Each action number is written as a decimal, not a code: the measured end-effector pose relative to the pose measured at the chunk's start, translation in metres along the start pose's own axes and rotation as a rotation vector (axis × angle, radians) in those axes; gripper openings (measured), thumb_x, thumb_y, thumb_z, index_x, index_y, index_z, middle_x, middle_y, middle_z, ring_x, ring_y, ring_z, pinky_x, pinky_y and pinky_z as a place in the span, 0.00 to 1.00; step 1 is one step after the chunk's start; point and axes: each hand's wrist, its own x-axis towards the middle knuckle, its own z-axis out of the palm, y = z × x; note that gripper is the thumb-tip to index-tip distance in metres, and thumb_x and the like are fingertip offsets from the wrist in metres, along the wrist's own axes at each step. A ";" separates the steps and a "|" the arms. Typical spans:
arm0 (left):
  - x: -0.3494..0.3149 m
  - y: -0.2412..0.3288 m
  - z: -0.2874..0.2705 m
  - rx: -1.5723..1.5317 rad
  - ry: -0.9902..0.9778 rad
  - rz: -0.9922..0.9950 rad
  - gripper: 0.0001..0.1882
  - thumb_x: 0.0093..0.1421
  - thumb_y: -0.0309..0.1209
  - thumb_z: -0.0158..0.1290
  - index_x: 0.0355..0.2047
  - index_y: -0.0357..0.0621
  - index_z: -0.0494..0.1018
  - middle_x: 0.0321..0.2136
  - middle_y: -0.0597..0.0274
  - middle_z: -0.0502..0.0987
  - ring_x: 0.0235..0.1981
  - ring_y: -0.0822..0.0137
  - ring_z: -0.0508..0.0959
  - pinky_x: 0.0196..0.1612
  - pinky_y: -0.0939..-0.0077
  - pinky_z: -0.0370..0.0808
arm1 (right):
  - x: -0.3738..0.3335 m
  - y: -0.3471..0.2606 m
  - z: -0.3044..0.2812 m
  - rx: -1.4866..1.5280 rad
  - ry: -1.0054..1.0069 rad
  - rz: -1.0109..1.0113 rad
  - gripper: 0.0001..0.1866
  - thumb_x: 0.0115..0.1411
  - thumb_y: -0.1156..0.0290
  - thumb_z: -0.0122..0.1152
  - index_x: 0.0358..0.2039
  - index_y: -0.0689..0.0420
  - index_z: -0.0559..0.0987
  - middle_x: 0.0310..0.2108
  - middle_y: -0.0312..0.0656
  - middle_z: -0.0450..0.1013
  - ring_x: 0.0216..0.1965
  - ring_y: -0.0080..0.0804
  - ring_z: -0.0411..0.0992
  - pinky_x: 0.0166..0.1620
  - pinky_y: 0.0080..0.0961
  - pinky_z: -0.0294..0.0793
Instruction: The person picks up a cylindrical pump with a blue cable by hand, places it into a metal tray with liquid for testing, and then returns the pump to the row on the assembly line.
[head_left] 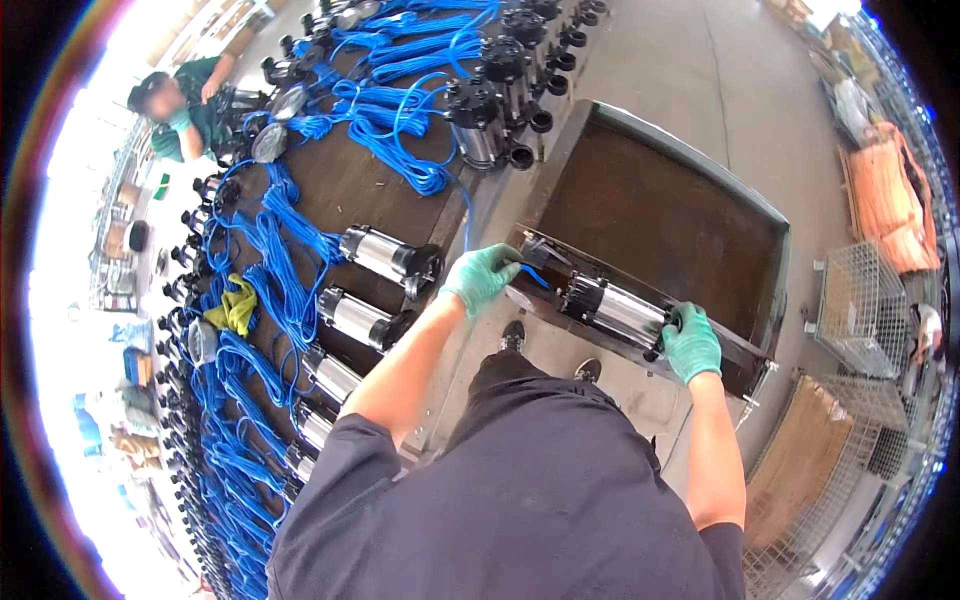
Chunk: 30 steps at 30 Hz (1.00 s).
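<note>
A steel submersible pump (622, 308) with black ends lies on its side along the near edge of a dark metal trough (660, 195). My right hand (692, 345), in a green glove, is closed round its black right end. To the left, my gloved left hand (483, 278) pinches a blue cable (536, 276); a short length shows past the fingertips toward the pump. The cable's other side runs up from that hand to the bench. Just beyond my left fingers is a dark metal fitting (545, 252) on the trough's edge. My fingertips are partly hidden.
On the bench (370, 185) at left lie several pumps (365, 318) and coiled blue cables (285, 290), with a yellow-green cloth (232, 305). More pumps stand upright (478, 125) beyond. A co-worker (190, 110) is at the far left. Wire cages (862, 310) stand at right.
</note>
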 end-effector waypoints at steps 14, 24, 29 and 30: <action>0.112 -0.067 -0.166 1.045 -0.248 0.118 0.25 0.58 0.24 0.59 0.56 0.55 0.77 0.55 0.56 0.76 0.50 0.48 0.81 0.51 0.55 0.79 | 0.021 0.039 0.048 0.661 0.004 0.040 0.27 0.58 0.78 0.58 0.60 0.61 0.74 0.49 0.43 0.77 0.44 0.26 0.76 0.48 0.24 0.78; 0.186 -0.154 -0.174 1.176 -0.304 0.188 0.33 0.63 0.26 0.56 0.67 0.69 0.69 0.67 0.59 0.67 0.56 0.50 0.81 0.49 0.58 0.82 | 0.010 -0.016 0.013 1.020 -0.198 0.250 0.36 0.54 0.89 0.48 0.66 0.59 0.68 0.56 0.45 0.72 0.52 0.35 0.77 0.56 0.30 0.81; 0.187 -0.134 -0.178 1.143 -0.370 0.155 0.28 0.64 0.27 0.53 0.65 0.63 0.71 0.60 0.51 0.72 0.52 0.48 0.82 0.46 0.56 0.82 | 0.009 0.011 0.028 0.797 -0.143 0.182 0.33 0.52 0.85 0.51 0.62 0.63 0.73 0.51 0.43 0.76 0.48 0.30 0.77 0.52 0.25 0.79; 0.185 -0.131 -0.180 1.099 -0.360 0.118 0.29 0.63 0.25 0.54 0.64 0.58 0.70 0.61 0.46 0.71 0.51 0.46 0.82 0.45 0.54 0.83 | 0.001 -0.007 0.024 0.771 -0.089 0.182 0.28 0.52 0.83 0.54 0.57 0.63 0.77 0.47 0.40 0.78 0.45 0.27 0.76 0.48 0.22 0.78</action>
